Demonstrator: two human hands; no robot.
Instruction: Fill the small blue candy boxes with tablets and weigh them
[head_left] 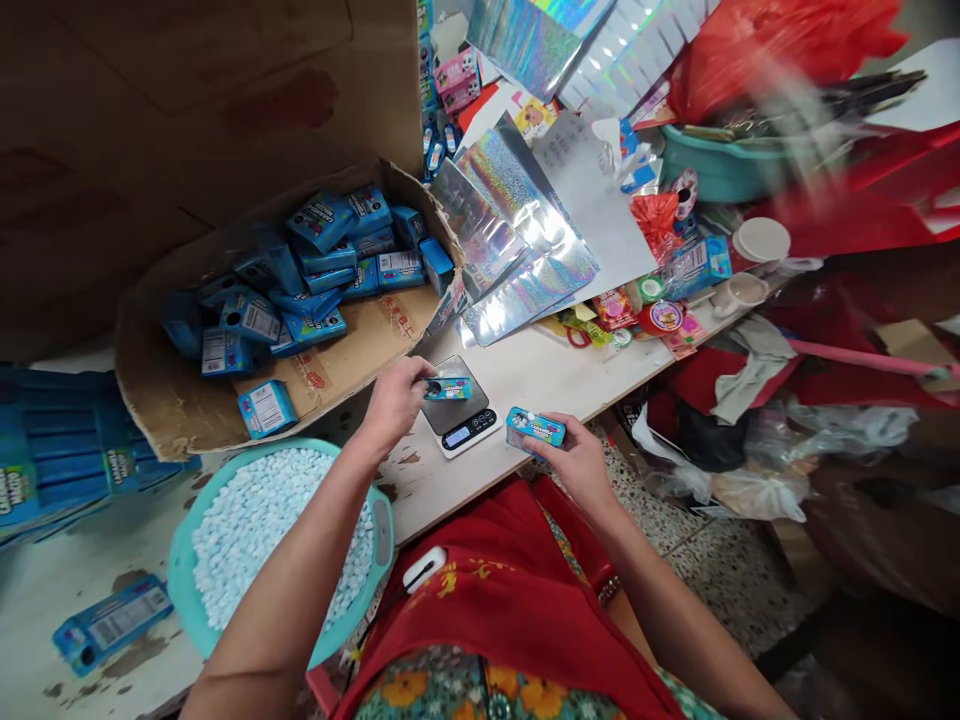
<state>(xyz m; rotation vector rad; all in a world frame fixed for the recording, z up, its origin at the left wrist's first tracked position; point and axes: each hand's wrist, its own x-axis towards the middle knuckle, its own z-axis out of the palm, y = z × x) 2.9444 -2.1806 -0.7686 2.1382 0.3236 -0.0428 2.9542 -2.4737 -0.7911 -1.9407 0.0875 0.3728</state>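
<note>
My left hand [396,402] pinches the left end of a small blue candy box [450,388]. That box is at the plate of a small kitchen scale [471,436]; whether it rests there or hovers just above, I cannot tell. The scale's display is lit, but its digits are too small to read. In my right hand [581,462] is a blue candy carton [534,428], gripped at its right end near the table's front edge, right of the scale. Small white pieces seem to show at its top.
A turquoise basin [178,560] of pale blue candies stands below my left forearm. Behind it, a cut-open cardboard box [382,335] holds several blue cartons. Another carton [112,622] lies at the left. Shiny holographic sheets [525,250] and a cluttered teal tub [712,170] occupy the back.
</note>
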